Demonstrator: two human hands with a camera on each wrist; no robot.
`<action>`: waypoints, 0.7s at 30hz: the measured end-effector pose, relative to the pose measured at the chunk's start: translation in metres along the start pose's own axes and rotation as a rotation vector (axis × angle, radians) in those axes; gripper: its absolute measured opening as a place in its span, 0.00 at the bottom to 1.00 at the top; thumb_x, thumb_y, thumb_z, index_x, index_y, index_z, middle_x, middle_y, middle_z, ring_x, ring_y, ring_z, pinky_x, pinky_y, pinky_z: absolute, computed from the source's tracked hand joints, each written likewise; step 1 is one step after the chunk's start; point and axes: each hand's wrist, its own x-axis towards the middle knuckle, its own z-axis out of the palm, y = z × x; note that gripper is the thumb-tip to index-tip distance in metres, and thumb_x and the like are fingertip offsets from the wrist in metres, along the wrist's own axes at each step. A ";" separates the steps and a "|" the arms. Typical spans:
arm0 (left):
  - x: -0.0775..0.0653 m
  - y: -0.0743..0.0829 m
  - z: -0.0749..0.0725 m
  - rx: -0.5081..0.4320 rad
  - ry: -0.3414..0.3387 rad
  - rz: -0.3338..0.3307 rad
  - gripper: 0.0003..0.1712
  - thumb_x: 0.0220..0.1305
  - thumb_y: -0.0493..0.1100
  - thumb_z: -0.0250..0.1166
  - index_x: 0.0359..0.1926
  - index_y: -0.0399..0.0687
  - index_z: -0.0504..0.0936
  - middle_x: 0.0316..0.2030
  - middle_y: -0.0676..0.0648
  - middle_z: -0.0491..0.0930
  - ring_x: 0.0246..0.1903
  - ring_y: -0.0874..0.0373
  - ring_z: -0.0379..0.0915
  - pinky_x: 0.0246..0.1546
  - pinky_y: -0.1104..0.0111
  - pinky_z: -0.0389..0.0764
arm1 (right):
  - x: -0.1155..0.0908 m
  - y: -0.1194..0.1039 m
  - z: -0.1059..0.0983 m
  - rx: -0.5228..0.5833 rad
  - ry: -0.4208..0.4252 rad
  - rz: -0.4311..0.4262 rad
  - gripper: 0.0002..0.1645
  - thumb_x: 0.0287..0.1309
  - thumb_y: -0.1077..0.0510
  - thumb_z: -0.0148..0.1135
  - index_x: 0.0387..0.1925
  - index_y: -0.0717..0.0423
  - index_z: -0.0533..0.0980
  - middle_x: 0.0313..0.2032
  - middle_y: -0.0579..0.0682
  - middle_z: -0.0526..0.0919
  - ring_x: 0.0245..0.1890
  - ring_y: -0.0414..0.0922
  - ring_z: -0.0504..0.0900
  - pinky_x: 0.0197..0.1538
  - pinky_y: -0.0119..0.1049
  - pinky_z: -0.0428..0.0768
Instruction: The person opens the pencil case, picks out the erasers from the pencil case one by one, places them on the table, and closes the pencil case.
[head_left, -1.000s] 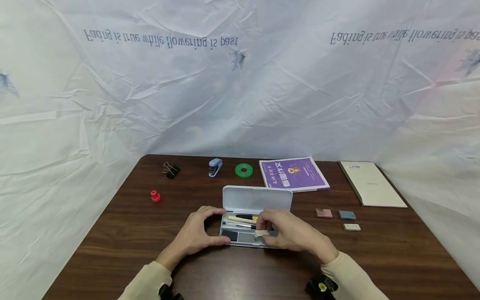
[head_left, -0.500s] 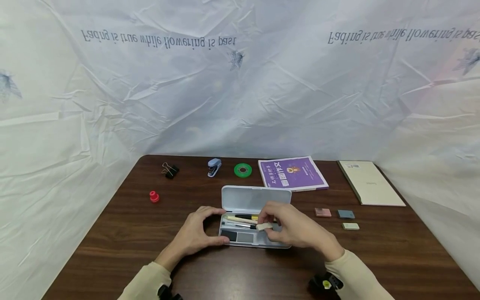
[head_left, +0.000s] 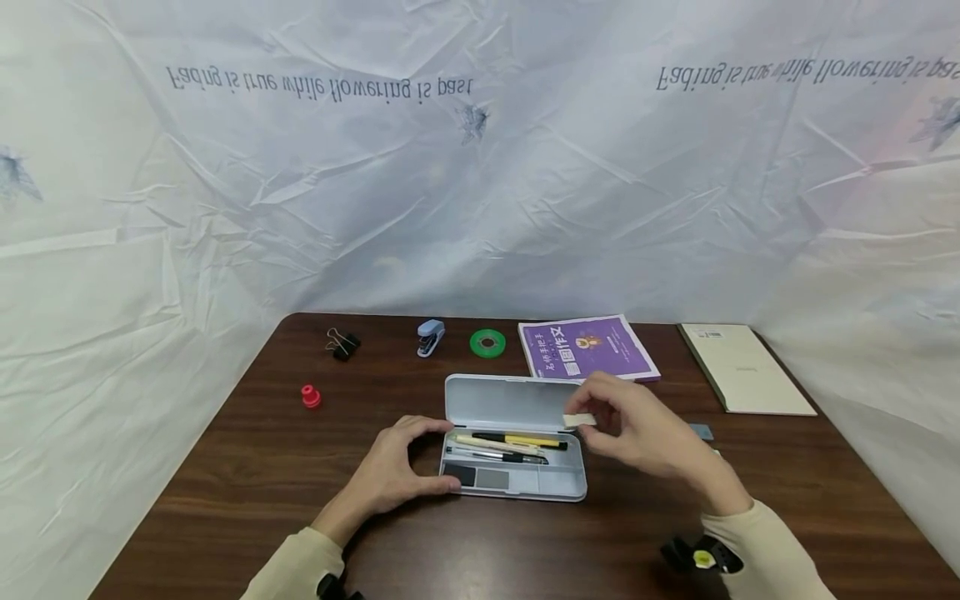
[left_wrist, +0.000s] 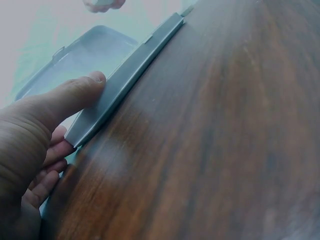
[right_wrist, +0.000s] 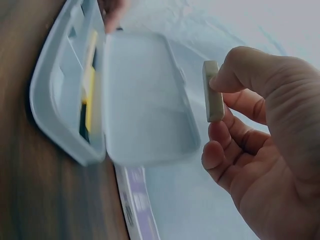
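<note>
Taking the open pencil case (head_left: 558,481) as the dial's centre, with twelve pointing at the cloth, the right hand (head_left: 641,429) is pinching a pale eraser-like block (head_left: 578,421) between thumb and fingertips, holding it at about half past two, apart from the lid (head_left: 495,400). The left hand (head_left: 382,467) is gripping the case's end at nine o'clock, its thumb pressing on the near wall. Good handling is probably asking for a light, level pinch on the block, enough height for clearing the lid's rim, and a firm left grip, since so slim a case could be sliding if bumped. The pens (head_left: 517,440) are lying loose in the far compartment, so knuckles should be staying above them. As for writing, the cloth (head_left: 480,208) is showing "Fading is true while flowering is past" twice, upside down, at eleven and one o'clock. The purple book (head_left: 588,346) at one o'clock is carrying white Chinese characters, too blurred for sure reading. The cream notebook (head_left: 750,375), between two and three, is bearing a barcode label (head_left: 707,332) with print too small for reading. No brand is showing legibly.
</note>
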 end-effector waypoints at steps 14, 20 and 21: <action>0.000 0.000 0.001 0.007 0.002 0.002 0.43 0.49 0.68 0.89 0.66 0.66 0.87 0.63 0.59 0.85 0.69 0.54 0.78 0.71 0.46 0.78 | -0.046 0.037 -0.035 -0.075 0.132 0.136 0.22 0.62 0.68 0.80 0.47 0.39 0.83 0.40 0.39 0.84 0.35 0.39 0.81 0.35 0.34 0.81; 0.000 0.000 0.001 0.003 0.002 0.003 0.43 0.49 0.68 0.89 0.66 0.65 0.87 0.64 0.59 0.84 0.69 0.54 0.77 0.71 0.45 0.78 | -0.062 0.050 -0.033 -0.138 0.136 0.162 0.22 0.63 0.66 0.81 0.48 0.38 0.83 0.42 0.36 0.83 0.37 0.40 0.79 0.37 0.34 0.79; 0.000 0.000 0.001 0.003 0.002 0.002 0.43 0.49 0.69 0.89 0.66 0.66 0.87 0.64 0.59 0.84 0.69 0.54 0.77 0.71 0.45 0.78 | -0.064 0.052 -0.033 -0.150 0.135 0.162 0.22 0.63 0.66 0.81 0.47 0.38 0.83 0.41 0.36 0.82 0.36 0.40 0.79 0.36 0.34 0.78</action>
